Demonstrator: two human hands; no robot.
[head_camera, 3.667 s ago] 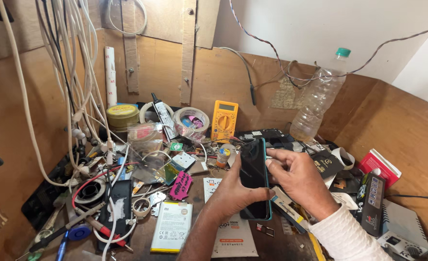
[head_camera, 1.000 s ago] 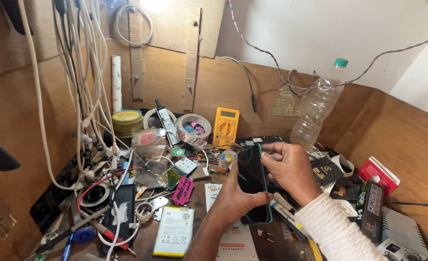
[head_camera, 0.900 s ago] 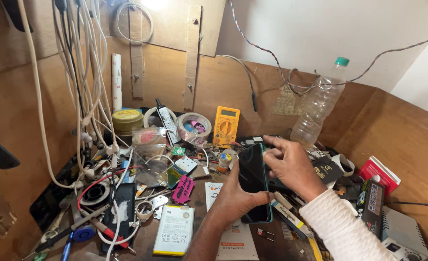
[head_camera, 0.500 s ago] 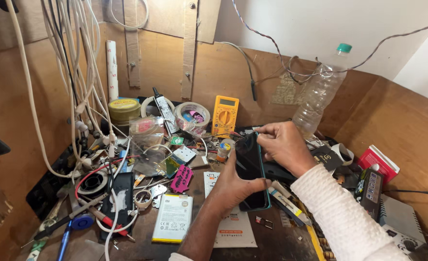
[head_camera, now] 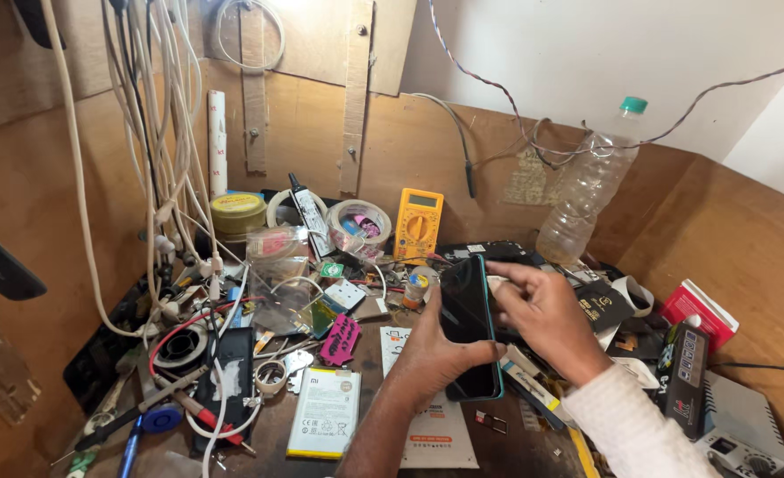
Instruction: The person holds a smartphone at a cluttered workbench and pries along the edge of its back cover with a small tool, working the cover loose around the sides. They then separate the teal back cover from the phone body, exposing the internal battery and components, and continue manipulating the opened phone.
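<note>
**Brown plywood bench, phone upright in my hands**

Plywood walls [head_camera: 321, 133] box the bench on the left, back and right, so the only open side is toward me. The benchtop [head_camera: 534, 443] is crowded nearly edge to edge; the barest patch is the dark strip at the front, right of the papers.

A bundle of white cables [head_camera: 157, 150] hangs down the left wall. A clear bottle [head_camera: 587, 190] leans in the back right corner. A yellow meter [head_camera: 417, 224] stands against the back wall.

My right hand [head_camera: 547, 319] covers the phone's right edge near the top, fingers curled onto it. My left hand [head_camera: 436, 354] grips it from below, thumb wrapped across the lower front.

The phone [head_camera: 465, 319] is dark with a teal rim, held above the middle of the bench. Its long axis runs near vertical, top end tipped slightly away toward the back wall, screen facing me.

A white battery [head_camera: 326, 412] lies flat at the front, left of my forearm. A pink comb-like part [head_camera: 341, 339] lies just beyond it.
</note>
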